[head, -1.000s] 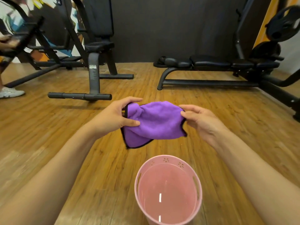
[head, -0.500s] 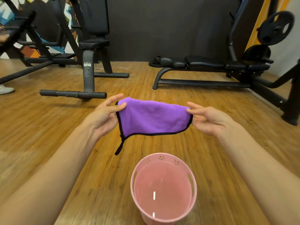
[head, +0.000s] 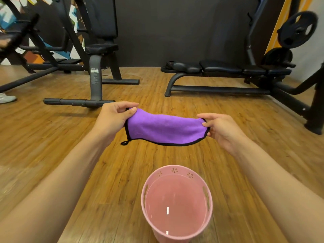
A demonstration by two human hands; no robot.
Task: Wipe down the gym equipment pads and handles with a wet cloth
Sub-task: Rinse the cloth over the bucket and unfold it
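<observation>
I see the purple cloth [head: 166, 128] stretched in the air beyond the pink bucket [head: 174, 166], well clear of it. My left hand [head: 112, 118] pinches the cloth's left end between thumb and curled fingers, and my right hand [head: 222, 128] pinches the right end the same way. The cloth has a black hem, and a small black loop hangs from its lower left corner.

The bucket stands on the wooden floor [head: 52, 146], closest to me. It has flower cut-outs under its rim, slot handles in its sides and water inside with two small white glints.

Beyond the bucket to the left stands a black seat machine [head: 101, 48] with a padded seat and back. A pale label [head: 94, 70] sits on its post, but the writing is too small for me to read. Beyond the bucket to the right lies a long black padded bench [head: 220, 66], and further right a black weight plate [head: 298, 29] hangs on a rack. Far left of the bucket, a white shoe [head: 7, 98] rests on the floor.
</observation>
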